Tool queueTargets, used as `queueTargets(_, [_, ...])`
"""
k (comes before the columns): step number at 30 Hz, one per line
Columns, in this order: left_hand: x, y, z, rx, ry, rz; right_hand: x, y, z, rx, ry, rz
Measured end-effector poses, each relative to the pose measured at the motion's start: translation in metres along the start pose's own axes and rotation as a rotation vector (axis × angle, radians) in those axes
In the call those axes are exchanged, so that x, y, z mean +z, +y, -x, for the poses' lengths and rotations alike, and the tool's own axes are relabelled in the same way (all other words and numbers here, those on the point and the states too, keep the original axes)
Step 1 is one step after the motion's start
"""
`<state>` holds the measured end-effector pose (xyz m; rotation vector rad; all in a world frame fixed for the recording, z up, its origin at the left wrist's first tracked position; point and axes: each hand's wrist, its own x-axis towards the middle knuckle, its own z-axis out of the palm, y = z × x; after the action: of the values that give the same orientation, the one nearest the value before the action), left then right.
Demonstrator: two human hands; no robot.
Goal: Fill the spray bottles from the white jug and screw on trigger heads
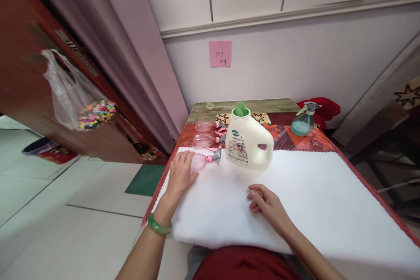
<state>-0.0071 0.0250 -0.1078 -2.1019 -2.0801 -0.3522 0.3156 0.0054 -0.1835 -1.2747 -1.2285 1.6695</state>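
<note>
My left hand (181, 171) lies on a pink spray bottle (204, 161) that rests on its side on the white cloth (311, 192), fingers wrapped over its body. Two more pink spray bottles (206, 141) lie behind it near the table's left edge. My right hand (265, 201) rests on the cloth with its fingers loosely curled and nothing in it. A cream detergent jug (247, 142) with a green cap stands upright between and beyond my hands.
A teal spray bottle (304, 121) stands at the back right beside a red thing (323, 107). A small green cap (209, 105) sits at the far edge. A pink note (220, 54) is on the wall. A plastic bag (77, 96) hangs from the door on the left.
</note>
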Motion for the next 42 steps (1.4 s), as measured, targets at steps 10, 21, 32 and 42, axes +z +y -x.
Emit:
queueTargets(10, [0.041,-0.007,-0.055,0.034,-0.06,0.002,-0.001,0.012,-0.001,-0.056,-0.023,0.023])
queueTargets(21, [0.058,-0.029,-0.101,0.042,-0.093,0.0,0.001,0.007,0.002,-0.047,-0.012,0.006])
queueTargets(32, [0.061,-0.027,-0.131,0.02,-0.114,-0.026,0.004,-0.004,0.004,0.002,-0.069,-0.1])
queueTargets(42, [0.035,-0.027,-0.064,-0.102,0.186,0.144,-0.161,-0.08,-0.086,-0.403,0.786,0.076])
